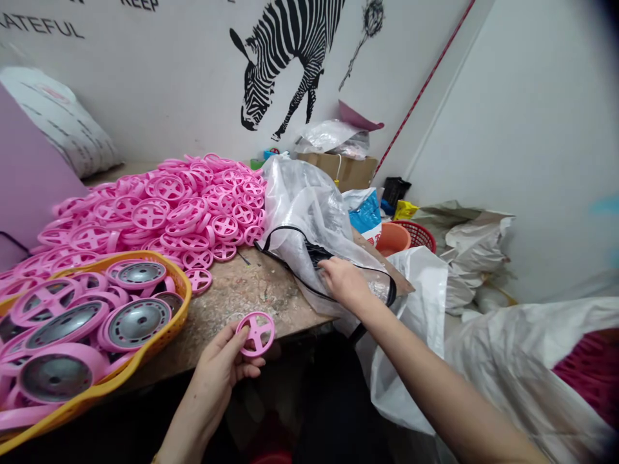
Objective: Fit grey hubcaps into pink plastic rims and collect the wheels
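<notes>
My left hand (220,364) pinches a pink wheel rim (258,334) with crossed spokes by its edge, just off the table's front edge. My right hand (344,281) reaches into the mouth of a clear plastic bag (304,200) with a black-trimmed opening. Dark pieces (315,252) show inside it by my fingers. Those fingers are curled and partly hidden, so what they grip cannot be made out. At the left, a yellow basket (181,309) is filled with pink wheels, several with grey metallic discs (140,322) in them.
A large heap of pink wheel rims (169,200) covers the back of the worn table (271,290). Beyond the bag stand a cardboard box (348,169), an orange bowl (394,238) and a red basket (420,233). White sacks (522,361) crowd the right side.
</notes>
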`<state>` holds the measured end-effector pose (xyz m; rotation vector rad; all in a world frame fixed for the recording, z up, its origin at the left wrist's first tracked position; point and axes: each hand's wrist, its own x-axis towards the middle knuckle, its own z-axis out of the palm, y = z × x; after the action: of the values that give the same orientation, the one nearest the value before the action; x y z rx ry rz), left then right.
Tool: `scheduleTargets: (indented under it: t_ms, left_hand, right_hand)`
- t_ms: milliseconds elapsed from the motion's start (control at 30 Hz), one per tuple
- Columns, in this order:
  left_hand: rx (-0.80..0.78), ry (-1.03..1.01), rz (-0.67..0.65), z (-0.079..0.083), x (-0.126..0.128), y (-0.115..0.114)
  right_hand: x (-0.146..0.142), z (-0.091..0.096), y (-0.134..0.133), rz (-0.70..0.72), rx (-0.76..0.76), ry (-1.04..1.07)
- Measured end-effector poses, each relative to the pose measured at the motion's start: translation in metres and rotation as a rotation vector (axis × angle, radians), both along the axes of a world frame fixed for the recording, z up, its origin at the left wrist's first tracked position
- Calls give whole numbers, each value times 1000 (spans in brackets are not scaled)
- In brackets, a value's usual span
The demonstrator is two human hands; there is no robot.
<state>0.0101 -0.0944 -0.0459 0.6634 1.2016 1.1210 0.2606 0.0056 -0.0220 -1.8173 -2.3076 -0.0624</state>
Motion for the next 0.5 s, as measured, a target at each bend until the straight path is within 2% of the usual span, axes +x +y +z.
scheduleTargets:
  t_ms: [133,233,333,500]
  left_hand:
    - [2,21,4,-3,2,-1]
    - [-11,33,-3,-5,4,-2]
    - [-7,38,8,-6,5,-4]
    - [-14,24,-8,-7,2,-5]
  right_hand:
    - [13,-16,39,-105,-27,-52]
    - [11,-26,54,-129,-12,-44]
    - [11,-31,55,-125,23,3]
    - [20,-27,39,-117,121,158]
